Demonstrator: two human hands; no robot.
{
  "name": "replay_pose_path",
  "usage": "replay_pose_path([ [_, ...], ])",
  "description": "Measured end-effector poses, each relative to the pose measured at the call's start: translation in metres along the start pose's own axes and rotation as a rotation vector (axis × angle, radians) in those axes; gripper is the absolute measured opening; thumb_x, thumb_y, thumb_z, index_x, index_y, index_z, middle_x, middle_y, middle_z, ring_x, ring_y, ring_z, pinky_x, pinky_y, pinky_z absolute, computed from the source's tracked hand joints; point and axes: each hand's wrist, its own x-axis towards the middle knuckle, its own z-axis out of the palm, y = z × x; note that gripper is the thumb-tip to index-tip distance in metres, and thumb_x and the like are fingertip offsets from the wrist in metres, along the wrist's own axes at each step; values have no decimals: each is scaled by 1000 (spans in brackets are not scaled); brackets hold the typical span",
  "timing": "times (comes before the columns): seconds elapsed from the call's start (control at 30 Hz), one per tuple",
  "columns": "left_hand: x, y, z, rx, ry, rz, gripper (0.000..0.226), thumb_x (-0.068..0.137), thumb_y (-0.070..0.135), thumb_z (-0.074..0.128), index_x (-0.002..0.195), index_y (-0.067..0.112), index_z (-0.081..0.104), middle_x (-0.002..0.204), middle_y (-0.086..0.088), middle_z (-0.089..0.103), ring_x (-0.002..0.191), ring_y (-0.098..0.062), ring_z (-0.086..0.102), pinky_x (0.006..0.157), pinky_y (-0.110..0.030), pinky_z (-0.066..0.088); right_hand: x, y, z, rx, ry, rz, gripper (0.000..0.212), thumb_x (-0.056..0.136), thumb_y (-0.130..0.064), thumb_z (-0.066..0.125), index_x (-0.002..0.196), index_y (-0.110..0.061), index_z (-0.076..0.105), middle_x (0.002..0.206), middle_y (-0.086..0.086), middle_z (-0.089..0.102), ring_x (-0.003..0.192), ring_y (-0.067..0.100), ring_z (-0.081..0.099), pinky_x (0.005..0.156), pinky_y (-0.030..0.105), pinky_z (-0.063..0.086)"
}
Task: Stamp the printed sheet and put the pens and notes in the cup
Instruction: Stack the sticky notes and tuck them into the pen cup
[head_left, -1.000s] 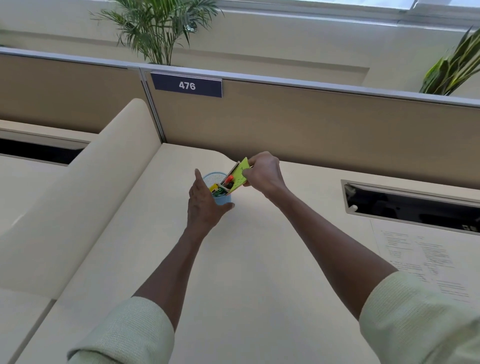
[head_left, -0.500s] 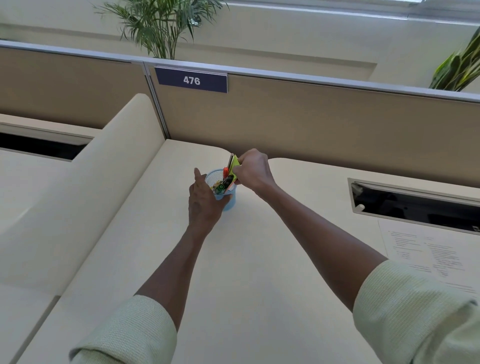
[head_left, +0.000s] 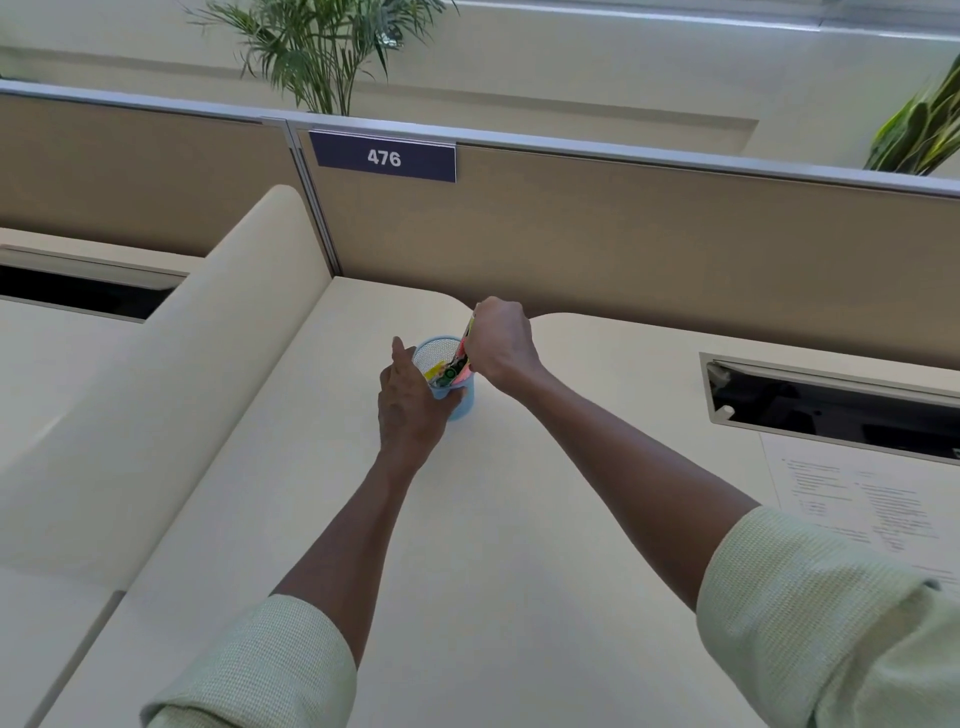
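Cream desk (head_left: 519, 519) under both outstretched arms, my left hand (head_left: 410, 400) wrapped round the blue mesh cup (head_left: 462, 402), my right hand (head_left: 498, 345) above its rim, grip pinching the notes (head_left: 466, 347) upright

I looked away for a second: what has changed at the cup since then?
The right hand has turned the sticky notes from a flat slant to nearly upright and pushed them down into the blue cup, still gripping them. The left hand keeps holding the cup; the printed sheet lies unmoved.
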Motion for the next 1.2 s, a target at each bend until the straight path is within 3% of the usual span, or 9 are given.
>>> replay_pose_path([
  [0.1, 0, -1, 0, -7, 4, -3, 107, 72, 37, 81, 151, 7, 14, 146, -4, 46, 132, -26, 39, 103, -37, 39, 7, 0, 3, 128, -140, 63, 8, 90, -6, 57, 82, -3, 59, 91, 21, 69, 83, 35, 70, 64, 39, 53],
  [0.2, -1, -1, 0, 31, 15, 16, 98, 74, 37, 79, 149, 5, 24, 153, -8, 37, 135, -27, 37, 106, -36, 37, 11, 5, 8, 353, -221, 193, 25, 94, -16, 57, 72, -6, 53, 81, 16, 68, 71, 29, 75, 48, 29, 43],
  [0.3, 0, -1, 1, 52, 10, 20, 94, 75, 39, 78, 149, 8, 29, 155, -8, 33, 137, -27, 36, 108, -37, 36, 9, 14, 12, 419, -221, 229, 28, 86, -24, 73, 75, 0, 62, 69, 11, 67, 72, 26, 75, 53, 28, 43],
  [0.47, 2, 0, 1, 57, -2, 19, 89, 75, 42, 78, 147, 11, 34, 154, -7, 36, 137, -24, 36, 108, -38, 37, 4, 25, 22, 518, -164, 208, 49, 80, -16, 80, 117, 6, 57, 110, 24, 65, 85, 36, 73, 81, 47, 60],
  [0.53, 3, 0, 1, 62, -5, 23, 89, 75, 43, 77, 147, 10, 34, 151, -6, 41, 138, -22, 36, 108, -36, 38, 3, 27, 25, 579, -160, 199, 57, 81, -12, 79, 130, 0, 53, 121, 21, 63, 84, 34, 74, 81, 44, 61],
  [0.63, 2, 0, 0, 26, 1, 5, 94, 74, 41, 79, 148, 7, 31, 147, -6, 46, 136, -22, 38, 107, -36, 39, 5, 31, 28, 581, -158, 188, 50, 87, -12, 73, 131, 1, 55, 115, 25, 67, 78, 32, 75, 72, 35, 62],
  [0.8, 1, 3, -2, 7, 13, 7, 98, 72, 39, 81, 148, 6, 28, 144, -8, 50, 132, -24, 45, 105, -42, 44, 8, 35, 28, 589, -214, 206, 43, 93, -7, 63, 134, 1, 52, 101, 23, 68, 71, 27, 72, 84, 45, 60],
  [1.03, 1, 3, -2, 20, 4, 8, 98, 73, 40, 81, 149, 6, 28, 144, -7, 49, 133, -23, 45, 106, -40, 44, 6, 41, 28, 597, -166, 153, 37, 96, -8, 58, 133, -7, 58, 79, 11, 67, 54, 13, 63, 63, 24, 60],
  [1.2, 3, 3, -1, 90, -16, 30, 84, 77, 47, 75, 144, 13, 40, 150, -4, 42, 139, -18, 36, 109, -35, 39, -8, 37, 34, 534, -191, 114, 40, 85, -20, 60, 124, -12, 60, 105, 9, 69, 94, 25, 68, 84, 42, 59],
])
